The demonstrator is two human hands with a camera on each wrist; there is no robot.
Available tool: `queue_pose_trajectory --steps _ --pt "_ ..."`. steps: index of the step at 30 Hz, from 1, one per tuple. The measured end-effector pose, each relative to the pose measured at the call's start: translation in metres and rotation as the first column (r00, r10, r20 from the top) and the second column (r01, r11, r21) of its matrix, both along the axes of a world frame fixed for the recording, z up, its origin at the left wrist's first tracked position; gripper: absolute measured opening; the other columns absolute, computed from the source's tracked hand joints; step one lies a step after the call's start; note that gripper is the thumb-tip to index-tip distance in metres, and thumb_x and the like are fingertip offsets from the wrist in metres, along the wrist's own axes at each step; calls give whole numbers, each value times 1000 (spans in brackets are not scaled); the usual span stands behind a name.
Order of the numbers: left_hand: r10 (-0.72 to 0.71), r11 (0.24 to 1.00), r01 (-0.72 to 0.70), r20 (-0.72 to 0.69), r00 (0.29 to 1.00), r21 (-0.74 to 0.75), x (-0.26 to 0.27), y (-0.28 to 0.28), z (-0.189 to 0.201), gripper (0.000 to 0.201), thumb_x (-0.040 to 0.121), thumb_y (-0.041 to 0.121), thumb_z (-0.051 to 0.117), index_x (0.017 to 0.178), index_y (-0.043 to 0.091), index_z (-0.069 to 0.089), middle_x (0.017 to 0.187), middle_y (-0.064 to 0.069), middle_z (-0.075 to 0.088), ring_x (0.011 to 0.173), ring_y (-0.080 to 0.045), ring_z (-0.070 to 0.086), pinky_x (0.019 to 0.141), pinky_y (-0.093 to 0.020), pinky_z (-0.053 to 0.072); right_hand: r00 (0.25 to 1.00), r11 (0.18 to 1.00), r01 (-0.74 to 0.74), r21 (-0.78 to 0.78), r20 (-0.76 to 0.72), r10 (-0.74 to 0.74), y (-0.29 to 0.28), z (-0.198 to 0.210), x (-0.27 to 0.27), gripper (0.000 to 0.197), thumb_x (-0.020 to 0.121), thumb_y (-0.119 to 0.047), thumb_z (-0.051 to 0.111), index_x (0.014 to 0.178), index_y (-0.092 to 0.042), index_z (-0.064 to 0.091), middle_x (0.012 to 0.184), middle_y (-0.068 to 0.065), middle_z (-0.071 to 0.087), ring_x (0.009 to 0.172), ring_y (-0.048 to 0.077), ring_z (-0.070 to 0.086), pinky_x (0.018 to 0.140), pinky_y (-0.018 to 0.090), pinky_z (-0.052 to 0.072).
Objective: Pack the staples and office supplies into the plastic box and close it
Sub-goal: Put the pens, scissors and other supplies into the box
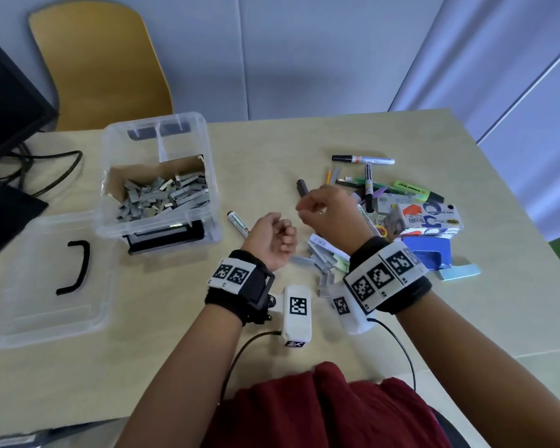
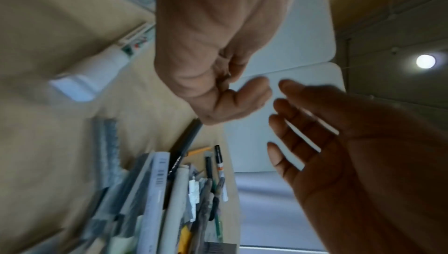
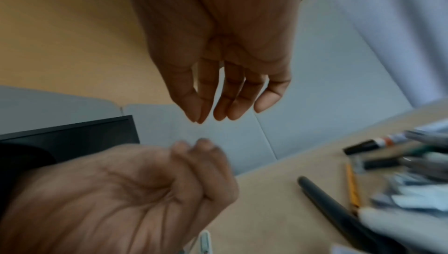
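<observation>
The clear plastic box (image 1: 109,156) stands open at the left with a cardboard tray of grey staples (image 1: 162,198) inside. Its lid (image 1: 46,286) lies flat in front of it. Loose staple strips (image 1: 320,258) lie near my wrists. My left hand (image 1: 282,236) hovers above the table with its fingers curled into a fist (image 2: 218,93); nothing shows inside it (image 3: 191,170). Just right of it my right hand (image 1: 309,210) hangs with straight, relaxed fingers (image 3: 218,101) and holds nothing (image 2: 303,133). A white marker (image 1: 239,223) lies left of my left hand.
A heap of markers, highlighters and small cartons (image 1: 401,202) covers the right of the table, with a black pen (image 1: 302,188) at its left edge and a blue hole punch (image 1: 429,255) in front. A monitor (image 1: 4,101) and cables sit far left, a chair (image 1: 101,66) behind.
</observation>
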State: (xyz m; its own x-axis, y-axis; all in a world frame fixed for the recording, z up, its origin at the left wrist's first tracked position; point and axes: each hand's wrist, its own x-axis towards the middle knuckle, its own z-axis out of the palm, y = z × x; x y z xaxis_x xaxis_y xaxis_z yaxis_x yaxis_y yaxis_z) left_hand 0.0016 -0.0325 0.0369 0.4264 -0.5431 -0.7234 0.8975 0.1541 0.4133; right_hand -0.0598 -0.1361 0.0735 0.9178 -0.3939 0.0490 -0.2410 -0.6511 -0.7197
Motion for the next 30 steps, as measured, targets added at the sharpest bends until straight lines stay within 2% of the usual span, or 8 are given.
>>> queue_pose_trajectory --steps 4,8,10,15,18,21,26,30 --pt "72 995 -72 4 997 70 -1 13 -19 42 97 23 32 56 16 32 34 4 33 23 -8 28 26 -9 16 953 1000 -9 -30 -301 0 -13 -36 -16 19 82 -5 53 92 0 69 96 13 69 92 23 62 86 26 46" --pt "236 966 -235 5 972 110 -1 23 -34 35 98 20 36 64 12 42 36 2 46 27 -9 44 30 -9 27 857 991 -91 -101 -515 27 -11 -63 -22 24 80 -14 58 101 -4 62 104 14 62 100 28 57 73 25 40" --pt "332 941 -331 -12 943 77 1 27 -37 35 99 19 36 69 7 48 42 -2 55 33 -11 56 35 -10 38 852 983 -125 -137 -523 36 -7 -66 -18 26 80 -14 60 104 -5 60 105 12 60 101 28 55 71 26 39" --pt "385 923 -385 -25 922 2 3 31 -41 34 100 19 36 77 1 54 73 -11 60 47 -18 66 45 -16 51 839 938 -275 -212 -529 126 2 -78 -10 27 84 -6 53 109 -12 60 116 9 50 112 29 45 90 33 39" --pt "375 927 -375 -36 926 -9 0 34 -44 33 100 19 38 81 -1 56 75 -14 65 57 -21 69 50 -19 55 850 930 -291 -224 -507 144 6 -81 -7 23 80 -2 52 98 -11 63 110 9 52 108 30 48 82 29 38" --pt "338 941 -339 -27 941 -14 -3 36 -48 31 99 18 37 85 -1 57 88 -15 63 72 -23 67 56 -21 56 871 948 -242 -206 -478 118 3 -80 -6 14 78 -4 57 85 -14 63 100 8 54 101 29 52 72 25 34" --pt "340 939 -340 -26 940 -48 -3 30 -47 35 101 20 33 89 -4 57 93 -18 61 83 -25 61 80 -30 53 955 995 -49 -84 -297 22 -7 -59 0 17 76 -3 63 92 -4 69 96 11 63 85 22 53 69 21 33" --pt "315 949 -315 -8 949 -7 -7 19 -46 37 101 21 31 87 0 58 88 -14 62 73 -19 64 67 -23 52 976 999 -42 -28 -213 35 1 -41 9 9 76 -3 63 82 -2 70 89 7 65 79 12 51 74 22 39"
